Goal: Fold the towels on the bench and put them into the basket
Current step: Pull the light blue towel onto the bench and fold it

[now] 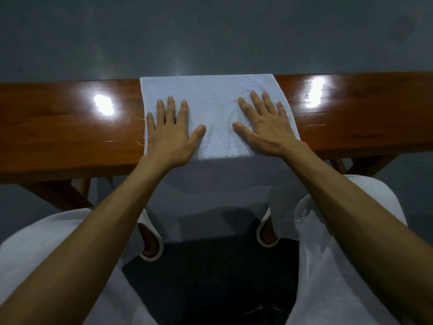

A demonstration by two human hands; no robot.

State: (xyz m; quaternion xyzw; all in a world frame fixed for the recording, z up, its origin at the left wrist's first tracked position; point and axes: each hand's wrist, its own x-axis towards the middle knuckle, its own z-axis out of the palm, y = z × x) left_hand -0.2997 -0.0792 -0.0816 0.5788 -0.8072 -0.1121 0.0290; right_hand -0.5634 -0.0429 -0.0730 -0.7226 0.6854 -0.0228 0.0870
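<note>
The single head-worn wide-angle camera looks forward and steeply down from above the seated person's lap, near enough that both forearms (105, 219) fill the lower frame, while the bench (70, 127) crosses mid-frame from edge to edge and the floor (210, 31) beyond it fills the top.

A pale blue-white terry towel (210, 99) lies spread flat across the glossy brown wooden bench (70, 127), covering it from the far edge to the near one. Its sides run straight and its surface is smooth, with faint creases in the middle. Its near part seems to drop over the front edge into shadow.
</note>
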